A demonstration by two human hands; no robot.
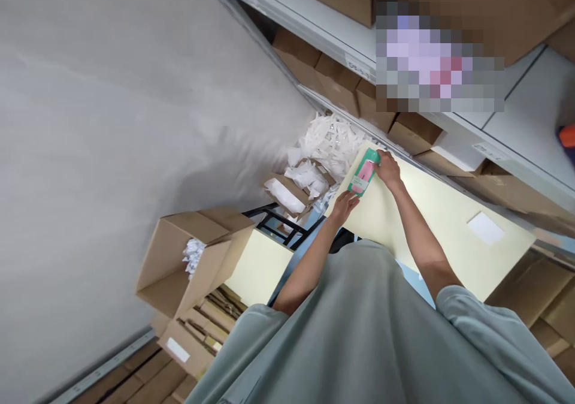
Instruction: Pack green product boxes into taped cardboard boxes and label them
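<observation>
A small green packet with a pink panel (365, 175) lies over the far corner of a pale yellow table (431, 224). My left hand (345, 203) grips its near end with the fingers curled. Its far end is pinched by my right hand (387, 167). Both forearms reach out from grey sleeves. A white slip of paper (485, 228) lies on the table to the right of my arms.
A heap of white plastic bags (330, 140) sits beyond the table corner. An open cardboard box (193, 257) stands at lower left beside a second yellow surface (258, 267). Grey metal shelving (516, 116) with brown cartons (332, 77) runs along the right. A grey wall fills the left.
</observation>
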